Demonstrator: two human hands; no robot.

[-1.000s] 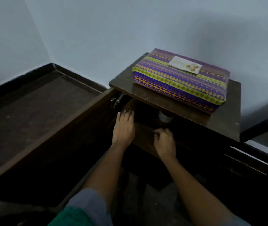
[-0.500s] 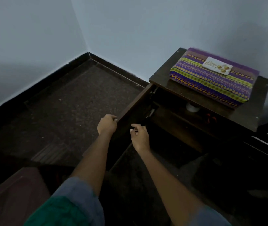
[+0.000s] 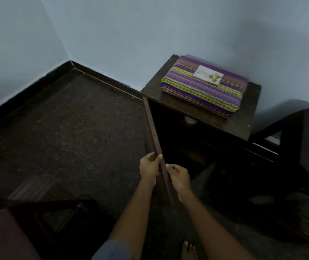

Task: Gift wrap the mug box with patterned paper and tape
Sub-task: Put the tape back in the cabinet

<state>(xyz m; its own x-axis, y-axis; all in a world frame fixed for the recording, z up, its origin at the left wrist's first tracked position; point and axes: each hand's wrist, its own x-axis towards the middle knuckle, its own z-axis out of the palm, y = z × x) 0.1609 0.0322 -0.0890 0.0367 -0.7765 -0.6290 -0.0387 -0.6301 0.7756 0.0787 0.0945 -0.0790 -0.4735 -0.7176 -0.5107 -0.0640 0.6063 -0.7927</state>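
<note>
**Q:** Both grips are on that cabinet door (image 3: 154, 139)? How do they sit?

**A:** Yes. Left hand (image 3: 149, 167) has its fingers curled round the outer face of the door's top edge, thumb laid against it. Right hand (image 3: 178, 175) pinches the same edge from the inner side, just beside the left. Each holds the door and nothing else.

**Q:** Going from biggest down, what is there?

**A:** Dark speckled floor (image 3: 71, 128), then a small dark wooden cabinet (image 3: 168, 102) against the pale wall. Its tabletop (image 3: 251, 113) carries the mug box (image 3: 204, 90), already covered in purple, green and yellow patterned paper, lying flat with a small gift tag (image 3: 209, 75) on top.

**Q:** So which step is this?

**A:** Wrapping looks finished to me; no bare box shows, and no loose flap that I can see. I judge this to be tidying away, with the door about to be swung.

**Q:** What is inside the cabinet?

**A:** Mostly shadow. One small white round thing (image 3: 189, 120) sits on the shelf just under the tabletop's front edge; it could be a tape roll, but I cannot tell. Anything deeper is too dark.

**Q:** What does the next move call for?

**A:** Swinging the door towards the cabinet front, with the right hand clear of the closing gap so its fingers aren't pinched.
</note>
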